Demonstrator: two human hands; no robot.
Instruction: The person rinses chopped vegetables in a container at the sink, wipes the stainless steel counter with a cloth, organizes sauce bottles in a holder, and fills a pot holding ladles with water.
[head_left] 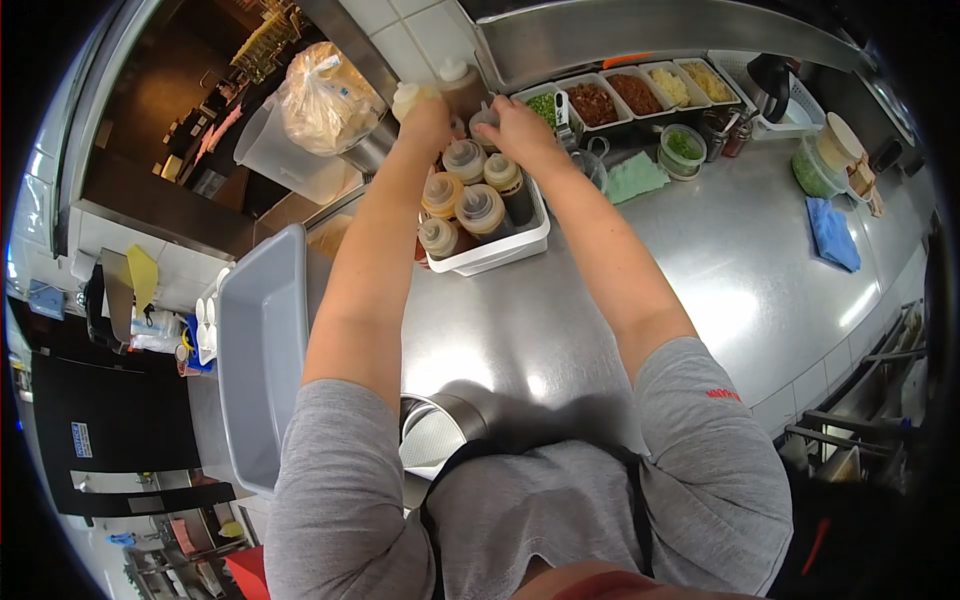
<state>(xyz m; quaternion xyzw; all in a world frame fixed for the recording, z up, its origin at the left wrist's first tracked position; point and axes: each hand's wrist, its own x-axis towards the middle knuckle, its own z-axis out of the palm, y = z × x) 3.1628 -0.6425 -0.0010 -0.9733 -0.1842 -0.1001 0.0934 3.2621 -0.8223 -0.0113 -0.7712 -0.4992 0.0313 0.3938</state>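
Grey shirt (pixel 540 510) fabric fills the bottom of the view, with a round metal tin (pixel 465 412) on the desk (pixel 560 320) just ahead of it. Both arms reach to the far side of the desk. There, a white bin (pixel 492 262) holds a cluster of squeeze bottles (pixel 481 212), five of them plainly upright at its near end.

The left hand (pixel 428 122) is curled beside a cream-topped bottle (pixel 405 98) beyond the bin's far left; its fingers are mostly hidden, so I cannot tell whether it grips. The right hand (pixel 518 132) is partly closed, thumb and fingers apparently around a pale-capped bottle (pixel 484 122) at the bin's far end. Another bottle (pixel 459 86) stands behind, near the tiled wall.

As I judge it, the handling of the bottles is partway along: the near five look settled, while those at the hands do not. Whether bottles are going in or coming out, one frame cannot show. Food containers (pixel 635 97) sit to the right, a grey tub (pixel 262 350) to the left.
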